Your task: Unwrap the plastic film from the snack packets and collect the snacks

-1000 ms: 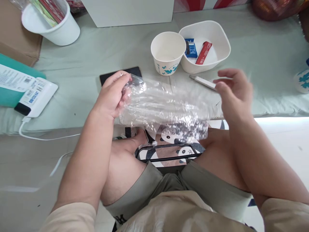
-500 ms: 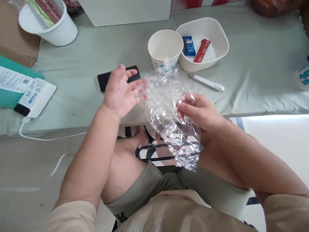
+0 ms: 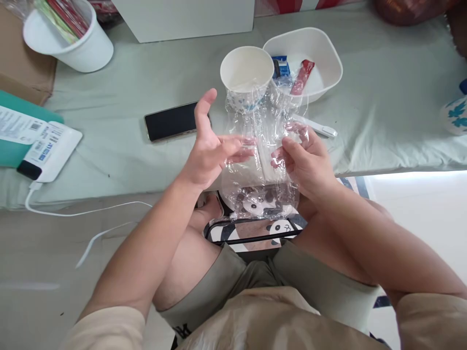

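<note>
A thin, crinkled clear plastic bag [image 3: 260,170] hangs between my hands at the table's front edge. My right hand [image 3: 304,155] pinches its right side between thumb and fingers. My left hand [image 3: 215,150] is open, thumb raised and fingers stretched out against the plastic; whether they are inside or behind it I cannot tell. The bag's upper part overlaps the front of a white paper cup [image 3: 246,73] with blue print. Beside the cup stands a white tub [image 3: 324,73] holding a blue packet [image 3: 280,68] and a red packet [image 3: 302,78]. A white utility knife [image 3: 321,127] lies near my right fingers.
A black phone [image 3: 170,121] lies left of my left hand. Further left are a white bucket [image 3: 95,53] with wrapped items, a teal package [image 3: 10,141] and a white device [image 3: 62,150] with a cable. A white box [image 3: 189,19] stands behind.
My left hand has moved right, its fingers now farther across the plastic and its thumb raised. The bag has spread wider and flatter. My right hand has shifted slightly, still pinching it.
</note>
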Demonstrator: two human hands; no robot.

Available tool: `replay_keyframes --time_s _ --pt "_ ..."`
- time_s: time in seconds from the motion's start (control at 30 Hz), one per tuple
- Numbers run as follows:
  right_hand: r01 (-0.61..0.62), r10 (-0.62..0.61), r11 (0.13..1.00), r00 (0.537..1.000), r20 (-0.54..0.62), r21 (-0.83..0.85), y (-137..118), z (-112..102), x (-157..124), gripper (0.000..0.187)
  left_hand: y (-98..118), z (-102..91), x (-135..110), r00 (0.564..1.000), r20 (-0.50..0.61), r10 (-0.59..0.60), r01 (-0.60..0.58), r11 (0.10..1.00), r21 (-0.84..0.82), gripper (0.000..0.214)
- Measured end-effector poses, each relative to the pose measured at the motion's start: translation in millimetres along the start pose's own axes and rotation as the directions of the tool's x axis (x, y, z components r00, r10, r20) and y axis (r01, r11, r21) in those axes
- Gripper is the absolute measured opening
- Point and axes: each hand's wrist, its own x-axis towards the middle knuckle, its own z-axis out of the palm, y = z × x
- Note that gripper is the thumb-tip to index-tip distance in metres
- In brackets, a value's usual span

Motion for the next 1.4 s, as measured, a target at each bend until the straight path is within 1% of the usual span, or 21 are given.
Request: replay_keyframes --time_s 0.07,0.2,0.27,0.37,0.43,0.5,0.57,0.63,0.7,0.77,0.83,0.9,0.97,1.0,1.07,1.13,1.17,1.23,1.3,1.33,1.4 --pt "0.027 -0.027 1.0 1.0 -0.011 0.007 -2.0 -1.0 -1.4 0.055 -1.2 -1.0 -3.2 0.998 0.042 0.044 -0.047 0.997 0.062 0.084" --pt "0.158 -0.155 0.981 0.987 0.034 -0.116 -11.8 -6.1 -8.5 0.068 -0.8 -2.4 -6.0 0.988 0.028 0.155 -0.158 0.967 0.202 0.035" --pt "0.228 -0.213 0.951 0.973 0.093 -0.207 -16.9 -10.1 -12.1 0.063 -0.9 -5.2 -5.1 0.979 0.017 0.202 -0.199 0.943 0.269 0.032" --pt "0.299 -0.266 0.889 0.954 0.14 -0.347 -20.0 -14.5 -14.5 0.042 -5.9 -12.7 -1.3 0.954 0.027 0.3 -0.287 0.878 0.383 0.034" --pt "0.357 -0.33 0.803 0.933 0.143 -0.477 -18.6 -15.3 -13.5 0.027 -12.1 -18.7 2.6 0.906 0.053 0.421 -0.387 0.769 0.51 0.022" --pt "0.422 -0.414 0.683 0.896 0.16 -0.596 -15.8 -15.0 -11.0 0.014 -18.0 -24.1 6.6 0.822 0.081 0.564 -0.476 0.603 0.641 0.009" --pt "0.491 -0.524 0.539 0.832 0.183 -0.685 -13.4 -14.8 -8.2 0.007 -20.8 -27.6 9.1 0.733 0.1 0.672 -0.516 0.454 0.727 0.005" --pt "0.528 -0.615 0.413 0.763 0.201 -0.742 -12.5 -15.7 -6.3 0.013 -19.5 -28.4 8.7 0.678 0.132 0.723 -0.556 0.387 0.736 0.007" --pt "0.55 -0.642 0.373 0.735 0.22 -0.748 -13.3 -17.4 -6.1 0.025 -15.5 -27.0 5.6 0.678 0.183 0.712 -0.62 0.42 0.663 0.014" --pt "0.582 -0.608 0.448 0.755 0.246 -0.679 -14.7 -19.1 -7.1 0.035 -11.7 -24.1 1.6 0.73 0.198 0.654 -0.64 0.553 0.534 0.018" --pt "0.587 -0.538 0.616 0.801 0.263 -0.526 -15.6 -19.3 -8.7 0.037 -10.1 -20.9 -1.2 0.837 0.143 0.529 -0.538 0.743 0.398 0.017" --pt "0.484 -0.399 0.806 0.87 0.292 -0.342 -16.0 -16.9 -10.3 0.045 -10.3 -18.0 -1.4 0.934 0.058 0.353 -0.355 0.895 0.271 0.018" --pt "0.293 -0.208 0.926 0.923 0.325 -0.239 -16.7 -12.4 -11.4 0.064 -10.5 -16.1 1.0 0.979 -0.016 0.204 -0.198 0.963 0.18 0.022" --pt "0.195 -0.111 0.953 0.938 0.329 -0.232 -17.2 -9.8 -11.6 0.067 -10.1 -15.7 2.9 0.987 -0.049 0.155 -0.146 0.977 0.156 0.024" --pt "0.047 0.034 0.965 0.952 0.303 -0.257 -18.5 -5.2 -11.3 0.051 -8.0 -16.1 6.9 0.989 -0.116 0.091 -0.075 0.989 0.129 0.027" --pt "-0.01 0.072 0.969 0.967 0.245 -0.246 -19.8 -2.5 -10.3 0.028 -4.6 -17.9 10.2 0.987 -0.157 0.021 -0.01 0.997 0.072 0.031" --pt "-0.016 0.065 0.974 0.975 0.213 -0.227 -20.4 -1.8 -9.7 0.023 -2.8 -18.8 11.0 0.988 -0.152 -0.024 0.027 0.999 0.02 0.035" --pt "-0.018 0.045 0.984 0.989 0.144 -0.179 -21.7 -1.3 -8.6 0.019 0.0 -19.6 11.2 0.988 -0.07 -0.138 0.132 0.987 -0.088 0.044" --pt "-0.039 0.05 0.992 0.994 0.095 -0.119 -23.5 -1.2 -8.0 0.02 1.1 -18.4 10.0 0.97 0.041 -0.24 0.243 0.962 -0.12 0.05" --pt "-0.061 0.068 0.994 0.994 0.087 -0.087 -24.6 -1.1 -7.9 0.022 0.9 -17.2 9.4 0.962 0.067 -0.266 0.272 0.957 -0.103 0.05" --pt "-0.124 0.129 0.991 0.984 0.125 -0.046 -26.9 -1.0 -8.4 0.03 -0.1 -14.9 8.9 0.966 0.046 -0.254 0.256 0.965 -0.051 0.045"
